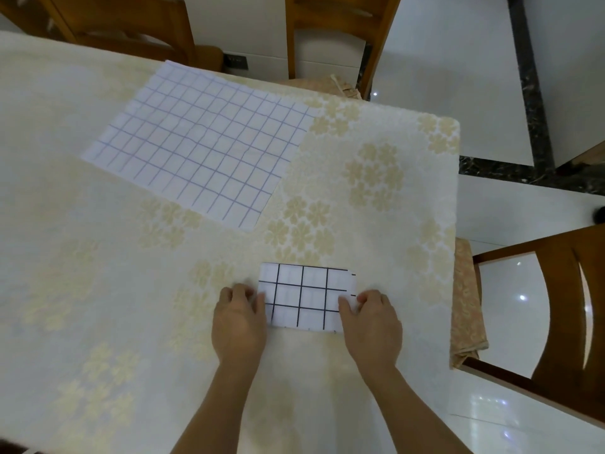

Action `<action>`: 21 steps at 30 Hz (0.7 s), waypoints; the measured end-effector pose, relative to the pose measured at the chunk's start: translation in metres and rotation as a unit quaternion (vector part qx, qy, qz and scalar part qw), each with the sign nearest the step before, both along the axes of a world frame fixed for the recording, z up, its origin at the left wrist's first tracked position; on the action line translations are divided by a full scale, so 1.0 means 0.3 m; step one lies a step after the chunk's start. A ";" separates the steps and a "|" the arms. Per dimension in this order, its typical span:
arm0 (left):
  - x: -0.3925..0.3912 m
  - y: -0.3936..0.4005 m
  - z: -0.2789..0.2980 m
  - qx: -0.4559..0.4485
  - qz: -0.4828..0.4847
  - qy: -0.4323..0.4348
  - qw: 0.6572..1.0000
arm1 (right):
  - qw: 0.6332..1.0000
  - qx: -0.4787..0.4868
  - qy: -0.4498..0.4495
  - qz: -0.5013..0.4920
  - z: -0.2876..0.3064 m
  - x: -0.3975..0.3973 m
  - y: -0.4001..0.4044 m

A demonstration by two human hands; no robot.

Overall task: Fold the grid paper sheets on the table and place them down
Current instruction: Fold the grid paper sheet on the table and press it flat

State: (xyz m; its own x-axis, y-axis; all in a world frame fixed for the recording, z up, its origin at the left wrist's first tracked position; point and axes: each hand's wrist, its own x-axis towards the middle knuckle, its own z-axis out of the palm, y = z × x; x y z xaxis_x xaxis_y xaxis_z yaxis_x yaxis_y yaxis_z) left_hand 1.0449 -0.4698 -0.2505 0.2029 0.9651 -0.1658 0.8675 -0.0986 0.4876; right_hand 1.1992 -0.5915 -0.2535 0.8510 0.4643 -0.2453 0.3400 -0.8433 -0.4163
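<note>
Near the front edge of the table (65,224), just ahead of the person, lies a folded grid sheet (302,296), a small white rectangle ruled with bold dark lines, several layers thick to judge by the stray line ends poking out along its right side. It rests flat on the cream tablecloth (376,178) with its pale gold flower pattern. Both hands are on it: the left hand (237,319) covers the sheet's left edge, fingers curled so the tips press at or under the paper's margin, and the right hand (371,322) does the same on the right edge, thumb lying on top of the paper and fingers bent at the corner. Whether each hand pinches the paper or merely presses it down is hard to tell from this angle, since the fingertips are tucked out of sight. Farther back and to the left, well apart from the folded piece, a large grid sheet (199,145) lies fully spread and flat, its lines a lighter violet, turned at an angle to the table edge. Wooden chairs stand around the table: one (124,31) at the far left, another (340,34) at the far side, and a third (556,319) to the right, over glossy white floor tiles (458,93).
</note>
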 end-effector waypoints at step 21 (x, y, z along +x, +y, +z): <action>0.028 -0.050 0.094 -0.211 0.161 -0.227 0.937 | 0.966 0.105 0.197 -0.133 0.105 0.002 0.053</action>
State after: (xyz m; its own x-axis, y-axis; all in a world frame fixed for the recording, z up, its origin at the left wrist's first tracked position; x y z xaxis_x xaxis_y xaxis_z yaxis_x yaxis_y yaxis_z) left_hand 1.0533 -0.4848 -0.2223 0.0544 0.8565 -0.5133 0.5120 0.4175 0.7507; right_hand 1.1997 -0.5756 -0.2219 0.8070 0.3176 -0.4979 -0.0955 -0.7618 -0.6407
